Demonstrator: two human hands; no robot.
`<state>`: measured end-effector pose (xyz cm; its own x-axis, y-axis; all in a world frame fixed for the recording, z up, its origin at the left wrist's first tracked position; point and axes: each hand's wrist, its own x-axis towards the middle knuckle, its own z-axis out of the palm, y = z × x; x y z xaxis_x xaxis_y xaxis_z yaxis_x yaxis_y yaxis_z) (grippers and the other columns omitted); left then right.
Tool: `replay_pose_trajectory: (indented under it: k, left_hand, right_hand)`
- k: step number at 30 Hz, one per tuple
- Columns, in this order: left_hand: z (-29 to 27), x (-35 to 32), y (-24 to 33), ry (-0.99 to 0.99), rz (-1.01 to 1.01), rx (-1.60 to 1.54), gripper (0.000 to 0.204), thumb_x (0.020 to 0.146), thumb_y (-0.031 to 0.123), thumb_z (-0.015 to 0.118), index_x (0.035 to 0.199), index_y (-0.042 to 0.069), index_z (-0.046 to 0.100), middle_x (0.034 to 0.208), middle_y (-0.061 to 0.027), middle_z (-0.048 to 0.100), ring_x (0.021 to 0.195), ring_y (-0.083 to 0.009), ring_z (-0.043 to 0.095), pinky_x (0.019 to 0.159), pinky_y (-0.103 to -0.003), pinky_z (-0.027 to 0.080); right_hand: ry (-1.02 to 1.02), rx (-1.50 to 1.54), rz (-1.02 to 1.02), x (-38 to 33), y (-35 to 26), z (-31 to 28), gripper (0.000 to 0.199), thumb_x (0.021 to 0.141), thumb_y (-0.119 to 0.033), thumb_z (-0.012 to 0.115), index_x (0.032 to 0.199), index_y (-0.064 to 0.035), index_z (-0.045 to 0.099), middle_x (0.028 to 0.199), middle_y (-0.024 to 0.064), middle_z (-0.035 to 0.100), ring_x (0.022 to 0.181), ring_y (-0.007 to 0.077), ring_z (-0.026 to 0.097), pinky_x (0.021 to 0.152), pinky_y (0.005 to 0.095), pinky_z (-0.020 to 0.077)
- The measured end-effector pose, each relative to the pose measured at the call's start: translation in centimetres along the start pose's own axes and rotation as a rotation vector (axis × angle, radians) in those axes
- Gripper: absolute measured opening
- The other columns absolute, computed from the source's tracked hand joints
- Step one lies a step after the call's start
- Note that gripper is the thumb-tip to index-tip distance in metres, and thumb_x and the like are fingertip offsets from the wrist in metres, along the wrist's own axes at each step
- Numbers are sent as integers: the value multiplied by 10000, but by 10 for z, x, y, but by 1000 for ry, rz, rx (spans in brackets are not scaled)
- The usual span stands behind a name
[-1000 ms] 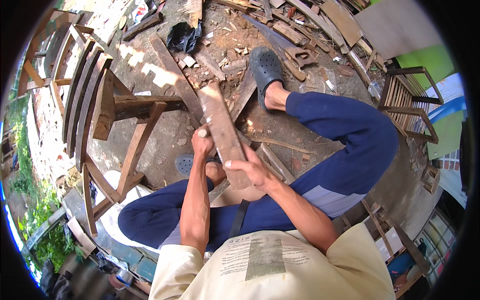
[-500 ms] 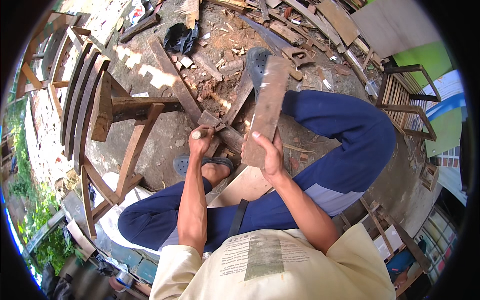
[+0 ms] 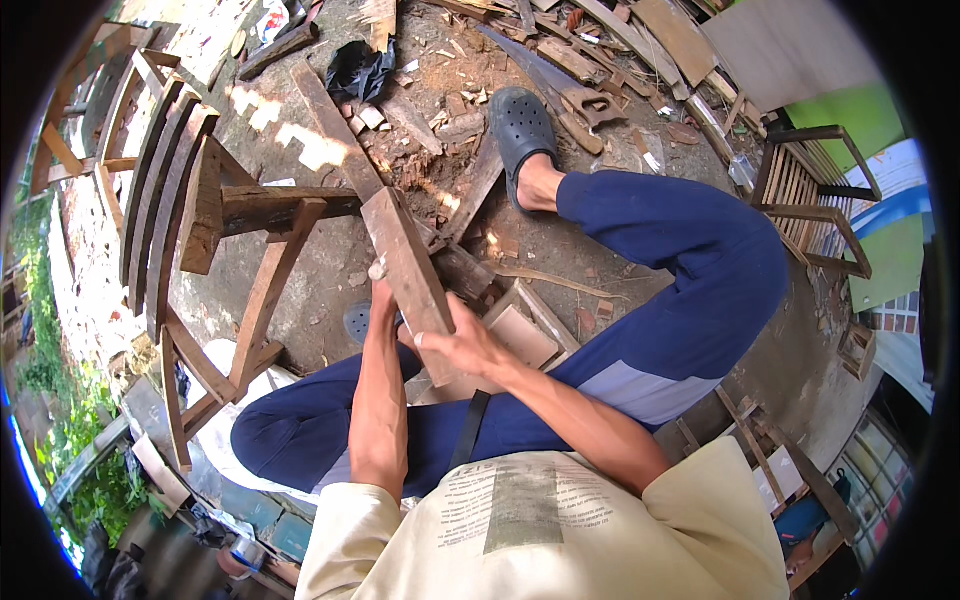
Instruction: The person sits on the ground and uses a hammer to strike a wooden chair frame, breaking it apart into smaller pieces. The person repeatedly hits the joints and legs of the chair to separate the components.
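Observation:
My right hand [image 3: 468, 345] is closed around the lower part of a flat, worn brown wooden board [image 3: 405, 262], which tilts up and to the left in front of me. Behind the board's left edge is my left hand [image 3: 382, 296], partly covered. It is closed on a tool with a pale round wooden handle [image 3: 377, 270]; the rest of that tool is hidden by the board. Past the board, crossed wooden pieces [image 3: 462, 268] lie on the ground. A small open wooden box or frame [image 3: 535, 318] sits between my legs.
A slatted wooden chair frame [image 3: 262, 290] stands close on my left. A handsaw [image 3: 555, 85] lies beyond my dark clog [image 3: 522, 135]. Wood scraps and chips litter the ground, with a black plastic bag [image 3: 362, 75] among them. A slatted rack [image 3: 815, 190] stands at the right.
The board has swung left and come down toward me, now covering much of my left hand and its tool. My far clog and the box between my legs show more.

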<state>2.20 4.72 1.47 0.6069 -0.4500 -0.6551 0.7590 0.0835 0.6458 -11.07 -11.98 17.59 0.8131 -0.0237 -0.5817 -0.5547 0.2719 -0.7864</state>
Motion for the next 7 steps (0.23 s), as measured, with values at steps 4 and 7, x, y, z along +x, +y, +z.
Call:
replay_pose_trajectory:
  k: [4,7]
  left_hand:
    - [30,4,19,59,349,694,153,844,16,668,990,-2,707,1065,-115,719,965,-173,659,874,-305,522]
    - [23,7,16,53,256,727,142,866,67,665,992,13,701,1131,-122,697,1040,-193,636,948,-335,504]
  right_hand:
    - [190,386,-204,-1,-32,-38,634,851,-207,674,1387,-5,402,1193,127,568,1117,212,553,997,361,443]
    - [457,514,-262,1,-31,-29,663,843,-246,686,1386,2,397,1214,127,562,1112,218,553,979,353,447]
